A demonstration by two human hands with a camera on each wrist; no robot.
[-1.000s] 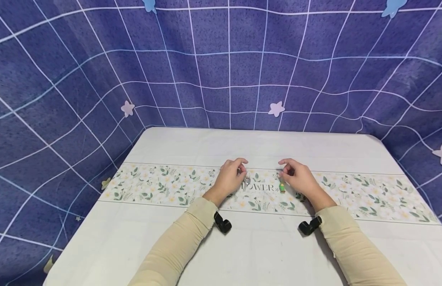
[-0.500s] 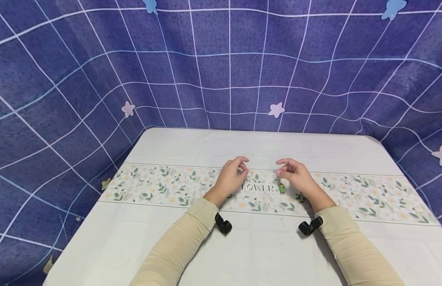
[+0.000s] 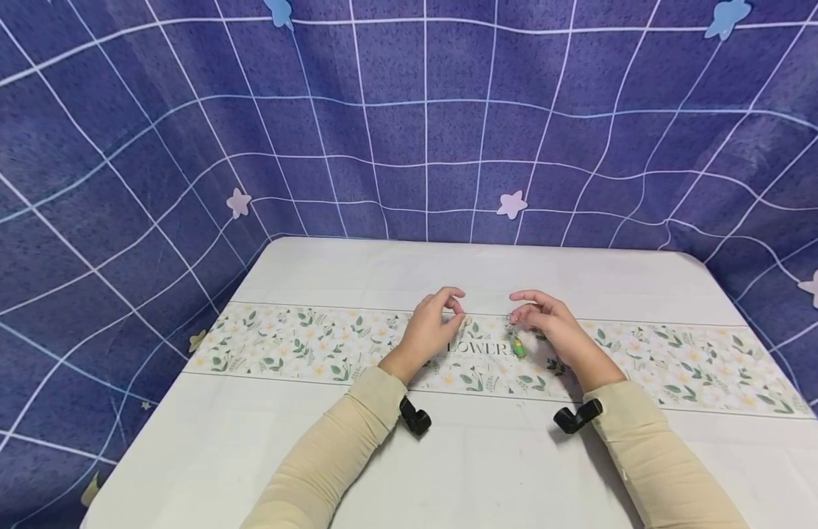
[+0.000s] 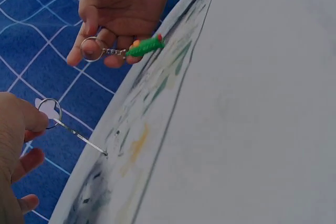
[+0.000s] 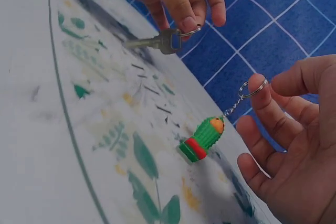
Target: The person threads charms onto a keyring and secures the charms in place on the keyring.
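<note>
My left hand [image 3: 430, 325] pinches a thin metal split ring [image 4: 50, 113] between thumb and fingertip. A metal key [image 5: 169, 41] hangs tilted from that ring; in the left wrist view it appears edge-on. Opposite, my right hand [image 3: 553, 329] holds another split ring [image 5: 253, 86] at the tips of thumb and finger. From it a short chain carries a green, ribbed, cactus-like keychain charm [image 5: 207, 134] with an orange spot and a red band. The two rings are apart, with a gap between the hands. In the head view the key is too small to make out.
Beneath the hands runs a floral printed strip [image 3: 303, 339] with lettering across the white table [image 3: 488, 455]. A blue curtain [image 3: 395, 132] with pale grid lines and stars hangs behind and at the sides. Black wrist cameras [image 3: 417, 419] sit on both sleeves.
Both hands have shifted slightly toward each other, still holding their rings. The green charm has swung and now hangs tilted. The key has turned and shows less in the head view.
</note>
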